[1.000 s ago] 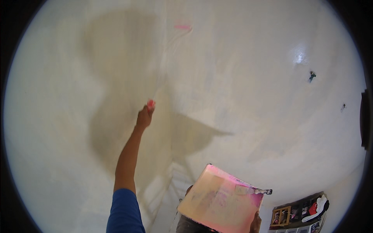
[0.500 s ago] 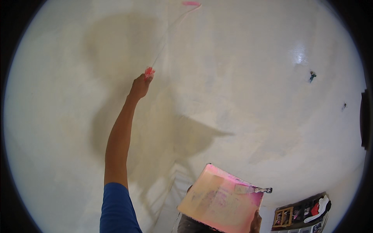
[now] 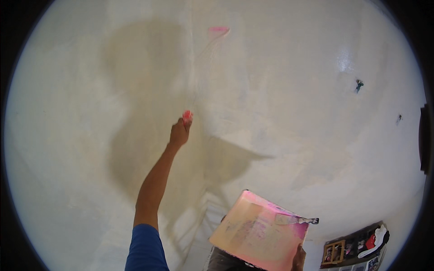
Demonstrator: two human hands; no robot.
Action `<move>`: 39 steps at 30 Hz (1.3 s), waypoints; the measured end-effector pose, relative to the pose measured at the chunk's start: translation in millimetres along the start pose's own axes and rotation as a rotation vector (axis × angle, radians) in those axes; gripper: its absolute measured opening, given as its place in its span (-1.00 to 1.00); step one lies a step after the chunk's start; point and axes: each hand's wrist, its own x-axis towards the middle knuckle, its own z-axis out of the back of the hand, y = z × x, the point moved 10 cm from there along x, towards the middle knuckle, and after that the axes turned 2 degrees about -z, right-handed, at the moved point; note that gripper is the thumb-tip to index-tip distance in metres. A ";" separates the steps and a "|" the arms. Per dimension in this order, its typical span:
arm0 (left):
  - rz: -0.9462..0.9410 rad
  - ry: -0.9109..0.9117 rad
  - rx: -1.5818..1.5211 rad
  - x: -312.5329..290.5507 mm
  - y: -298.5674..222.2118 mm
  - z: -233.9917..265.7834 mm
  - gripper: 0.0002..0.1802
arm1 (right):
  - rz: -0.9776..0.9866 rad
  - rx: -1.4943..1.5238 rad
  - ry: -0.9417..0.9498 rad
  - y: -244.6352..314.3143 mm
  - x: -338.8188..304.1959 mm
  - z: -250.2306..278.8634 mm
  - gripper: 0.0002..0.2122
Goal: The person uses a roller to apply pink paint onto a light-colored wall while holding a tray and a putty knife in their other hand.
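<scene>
My left hand (image 3: 181,131), at the end of an outstretched arm in a blue sleeve, is closed around the red handle of a paint roller (image 3: 187,115). A thin wire frame runs up from the handle to a small pink roller head (image 3: 219,29) against the pale wall. Lower right, my right hand (image 3: 299,259) grips the edge of a paint tray (image 3: 253,230), which is tilted and smeared with pink and cream. Most of that hand is hidden behind the tray. A scraper (image 3: 296,220) lies across the tray's upper right edge, its handle sticking out.
The pale wall (image 3: 280,104) fills most of the view, with shadows of a head and arm on it. Two small fittings (image 3: 359,86) stick out at the right. At lower right stands a shelf (image 3: 352,246) with clothes and odds and ends.
The roller head has come down the wall and slightly left. My left hand has moved down and to the right with the handle. The tray has barely shifted.
</scene>
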 end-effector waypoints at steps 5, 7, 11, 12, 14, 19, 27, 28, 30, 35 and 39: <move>-0.050 0.034 -0.149 104.4 -64.1 59.3 -0.53 | -0.022 -0.004 -0.029 -5.7 1.6 9.3 -0.44; -0.090 0.006 0.012 121.8 -67.5 75.5 -0.53 | -0.020 -0.010 -0.015 -6.2 3.0 6.8 -0.44; -0.082 -0.037 -0.045 82.8 -45.4 45.9 -0.58 | 0.014 -0.020 -0.045 1.1 -5.3 1.1 -0.44; -0.138 -0.082 -0.091 68.8 -23.2 31.3 -0.59 | 0.068 0.005 -0.060 21.8 -15.8 -2.1 -0.44; 0.116 0.107 -0.090 23.6 -10.6 -28.2 -0.60 | 0.125 0.021 -0.126 50.6 -30.5 6.0 -0.44; 0.125 0.119 -0.089 -92.8 -1.3 -74.3 -0.62 | 0.028 0.042 -0.038 25.4 -15.6 7.5 -0.45; 0.165 0.147 -0.008 -114.0 26.9 -72.4 -0.63 | -0.054 0.040 0.036 -32.5 9.9 5.0 -0.40; 0.140 0.130 0.020 -92.0 33.2 -57.9 -0.61 | -0.052 0.041 0.040 -31.6 9.7 4.1 -0.40; 0.068 0.086 0.056 -39.9 21.9 -23.4 -0.58 | -0.040 0.078 0.030 -30.0 8.9 4.0 -0.40; -0.135 -0.046 -0.049 57.2 -72.0 42.9 -0.56 | -0.049 0.072 0.056 -13.2 3.1 4.1 -0.40; -0.053 -0.018 -0.089 49.1 -110.0 3.6 -0.58 | -0.096 0.033 0.074 -22.1 7.1 5.4 -0.41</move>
